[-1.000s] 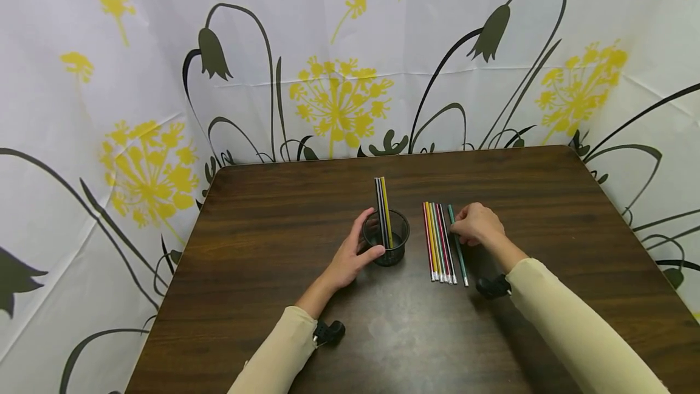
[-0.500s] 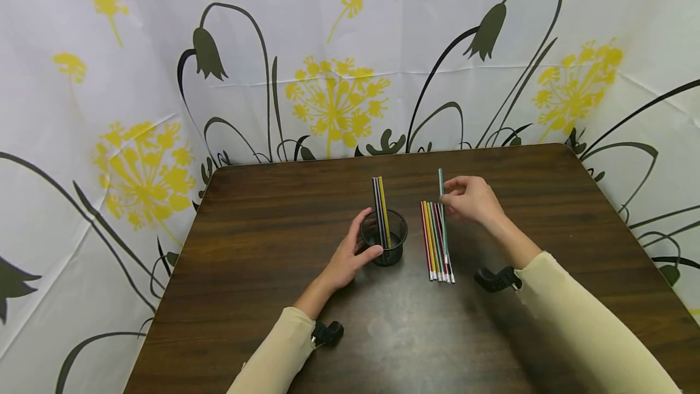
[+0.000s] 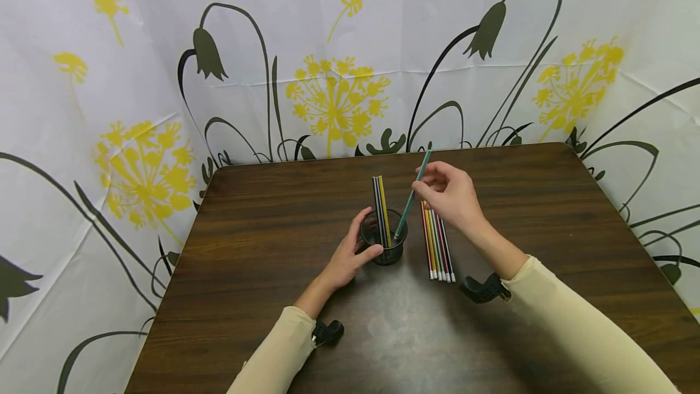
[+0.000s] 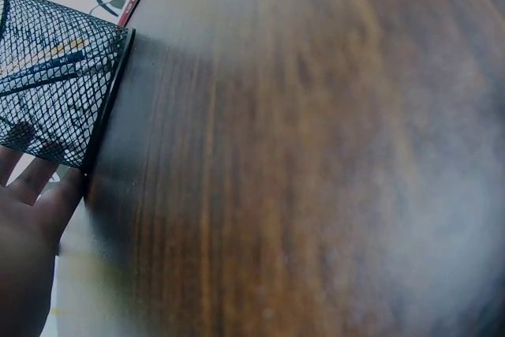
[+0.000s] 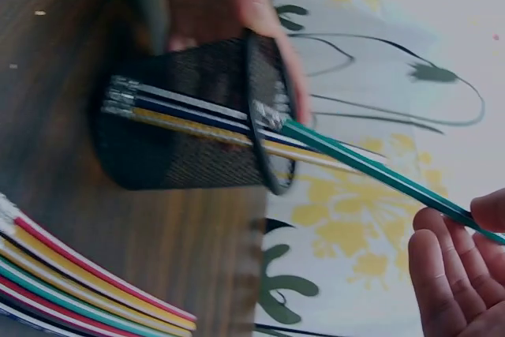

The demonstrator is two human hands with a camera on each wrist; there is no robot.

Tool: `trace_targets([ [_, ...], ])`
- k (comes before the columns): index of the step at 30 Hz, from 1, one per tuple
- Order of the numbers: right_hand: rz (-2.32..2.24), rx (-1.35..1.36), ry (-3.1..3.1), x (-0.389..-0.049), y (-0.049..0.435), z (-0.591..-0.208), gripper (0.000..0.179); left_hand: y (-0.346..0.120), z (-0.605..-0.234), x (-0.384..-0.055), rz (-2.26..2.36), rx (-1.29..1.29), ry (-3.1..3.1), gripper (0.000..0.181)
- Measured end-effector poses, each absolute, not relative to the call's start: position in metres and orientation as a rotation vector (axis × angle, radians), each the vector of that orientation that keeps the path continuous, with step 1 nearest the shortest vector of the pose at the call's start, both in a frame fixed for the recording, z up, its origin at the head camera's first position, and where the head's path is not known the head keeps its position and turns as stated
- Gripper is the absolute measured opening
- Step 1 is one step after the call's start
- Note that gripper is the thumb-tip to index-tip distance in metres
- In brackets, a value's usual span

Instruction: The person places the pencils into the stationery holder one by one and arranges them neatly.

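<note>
My left hand (image 3: 346, 258) holds a black mesh pencil cup (image 3: 391, 255) upright on the table, thumb at the near rim and fingers round its left side. Inside the cup lean several pencils (image 3: 381, 211), dark, silver and yellow ones, eraser ends down. My right hand (image 3: 451, 193) pinches a green pencil (image 3: 411, 197) near its upper end, to the right of the cup. The green pencil slants down leftward; its eraser end is at the cup's mouth in the right wrist view. In the left wrist view, fingers (image 4: 35, 183) lie against the mesh cup wall (image 4: 59, 69).
A row of striped pencils (image 3: 435, 248) in red, yellow, green and black lies side by side on the table, right of the cup, erasers toward the person. The dark wooden table (image 3: 262, 217) ends at a flower-printed curtain (image 3: 339, 29).
My right hand has picked up the green pencil from the right end of the row and carried it leftward to the cup, tilting it. The left hand stays at the cup.
</note>
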State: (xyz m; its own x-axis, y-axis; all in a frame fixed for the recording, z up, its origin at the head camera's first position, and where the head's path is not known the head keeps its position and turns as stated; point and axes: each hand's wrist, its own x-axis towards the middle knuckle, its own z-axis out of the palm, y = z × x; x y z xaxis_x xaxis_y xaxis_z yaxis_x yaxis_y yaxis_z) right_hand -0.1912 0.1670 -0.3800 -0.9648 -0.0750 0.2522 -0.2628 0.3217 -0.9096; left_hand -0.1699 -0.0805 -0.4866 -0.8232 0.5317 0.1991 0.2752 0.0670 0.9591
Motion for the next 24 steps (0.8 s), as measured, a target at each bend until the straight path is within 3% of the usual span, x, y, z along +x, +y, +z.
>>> trace_targets([
  [9, 1.346, 0.533, -2.536, -0.182, 0.149, -0.401, 0.013, -0.08, -0.482, -0.168, 1.826, 0.812, 2.141, 0.074],
  [24, 1.17, 0.657, -2.64, -0.18, 0.141, -0.422, 0.01, -0.08, -0.482, -0.168, 1.839, 0.81, 2.121, 0.073],
])
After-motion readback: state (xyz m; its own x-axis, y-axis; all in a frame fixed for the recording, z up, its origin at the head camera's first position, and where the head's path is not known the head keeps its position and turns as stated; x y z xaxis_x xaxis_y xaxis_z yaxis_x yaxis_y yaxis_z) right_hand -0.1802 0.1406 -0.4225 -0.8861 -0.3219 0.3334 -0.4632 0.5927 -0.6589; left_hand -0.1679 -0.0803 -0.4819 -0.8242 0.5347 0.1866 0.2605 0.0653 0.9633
